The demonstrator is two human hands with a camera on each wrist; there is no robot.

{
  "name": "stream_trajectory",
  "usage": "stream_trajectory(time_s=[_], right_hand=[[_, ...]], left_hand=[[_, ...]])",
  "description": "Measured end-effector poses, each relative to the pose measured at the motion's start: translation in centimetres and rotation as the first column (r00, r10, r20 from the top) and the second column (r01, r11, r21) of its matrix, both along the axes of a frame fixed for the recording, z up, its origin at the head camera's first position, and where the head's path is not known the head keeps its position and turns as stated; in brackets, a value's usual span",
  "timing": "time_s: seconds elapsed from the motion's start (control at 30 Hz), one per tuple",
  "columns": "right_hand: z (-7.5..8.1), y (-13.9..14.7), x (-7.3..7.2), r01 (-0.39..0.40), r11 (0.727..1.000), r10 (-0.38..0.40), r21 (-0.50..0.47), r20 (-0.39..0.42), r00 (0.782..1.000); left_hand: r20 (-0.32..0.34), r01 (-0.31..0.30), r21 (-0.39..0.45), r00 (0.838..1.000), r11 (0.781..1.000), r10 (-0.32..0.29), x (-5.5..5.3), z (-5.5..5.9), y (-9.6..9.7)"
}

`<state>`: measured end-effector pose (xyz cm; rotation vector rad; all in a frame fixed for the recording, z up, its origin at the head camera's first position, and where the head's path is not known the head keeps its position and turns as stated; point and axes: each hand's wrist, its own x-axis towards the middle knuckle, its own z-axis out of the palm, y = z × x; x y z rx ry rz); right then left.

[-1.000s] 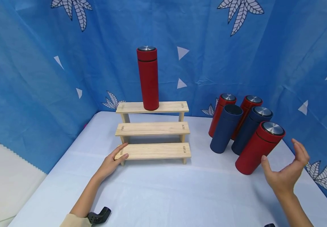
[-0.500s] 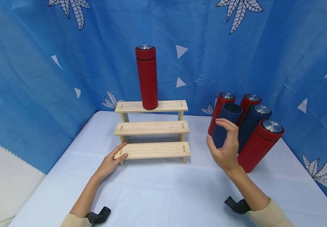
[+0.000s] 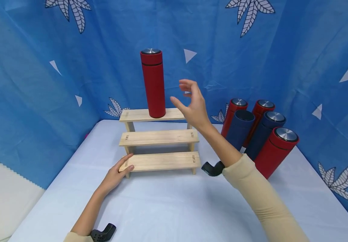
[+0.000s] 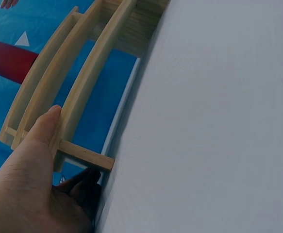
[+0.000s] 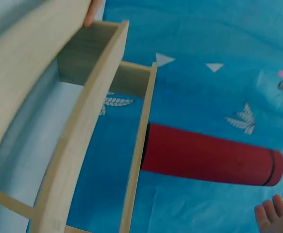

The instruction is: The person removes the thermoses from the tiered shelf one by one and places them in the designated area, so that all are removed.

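A tall red flask (image 3: 153,84) with a steel cap stands upright on the top step of a three-step wooden rack (image 3: 159,137). My right hand (image 3: 183,97) is raised just right of the flask, fingers spread and curved, with nothing in it and a small gap to the flask. In the right wrist view the flask (image 5: 209,155) crosses the frame and my fingertips (image 5: 274,213) show at the lower right. My left hand (image 3: 118,171) holds the left end of the lowest step, thumb along its front edge (image 4: 49,121).
Several red and dark blue flasks (image 3: 261,134) stand bunched at the right back of the white table (image 3: 177,205), the nearest a red one (image 3: 275,151). Blue patterned cloth (image 3: 283,60) walls the back and both sides. The rack's two lower steps carry nothing.
My right hand has swung from the flask cluster at the right, leftward and upward, to beside the red flask on the top step. The left hand has stayed on the rack.
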<state>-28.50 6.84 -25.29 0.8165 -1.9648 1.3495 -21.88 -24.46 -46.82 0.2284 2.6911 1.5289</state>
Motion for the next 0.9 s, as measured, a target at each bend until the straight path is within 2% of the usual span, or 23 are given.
stream_trajectory(time_s=[0.1,0.2,0.3,0.4,0.53,0.67,0.7,0.73,0.8,0.9], right_hand=[[0.9,-1.2,-2.7,-0.007,1.000,0.008,-0.007,0.094,0.996],[1.0,-2.2,-5.1,-0.020,1.000,0.019,0.005,0.210,0.978],[0.6,-3.0,-7.1,-0.053,0.998,0.042,0.025,0.335,0.941],[0.1,-3.4,-8.4,-0.104,0.995,0.093,0.001,0.426,0.900],[0.1,-3.6,-9.0,-0.210,0.970,0.244,-0.125,0.480,0.843],[0.6,-3.8,-8.2,-0.314,0.917,0.399,-0.247,0.517,0.757],[0.7,-3.9,-7.9,-0.328,0.906,0.423,-0.268,0.526,0.738],[0.8,-3.9,-7.6,-0.333,0.902,0.432,-0.276,0.530,0.729],[0.8,-4.1,-7.2,-0.318,0.913,0.408,-0.257,0.533,0.741],[0.7,-4.2,-6.7,-0.280,0.937,0.349,-0.209,0.512,0.785]], left_hand=[[0.000,0.001,0.003,1.000,1.000,-0.001,-0.1,0.0,0.0],[0.001,0.005,0.005,1.000,1.000,-0.005,-0.2,-0.1,-0.1],[0.006,0.004,0.000,1.000,1.000,-0.004,-0.3,-0.3,-0.1],[0.007,0.002,-0.004,1.000,1.000,-0.002,-0.4,-0.3,0.0],[0.002,-0.002,0.003,1.000,1.000,0.002,-0.3,-0.2,0.2],[-0.001,-0.003,-0.002,1.000,1.000,0.003,-0.2,0.0,0.2],[0.000,-0.004,-0.001,1.000,1.000,0.004,-0.2,0.0,0.2],[0.000,-0.002,-0.003,1.000,1.000,0.002,-0.2,0.0,0.1],[0.000,-0.001,-0.006,1.000,1.000,0.001,-0.2,-0.2,0.1],[-0.001,0.000,-0.001,1.000,1.000,0.000,-0.1,-0.3,0.1]])
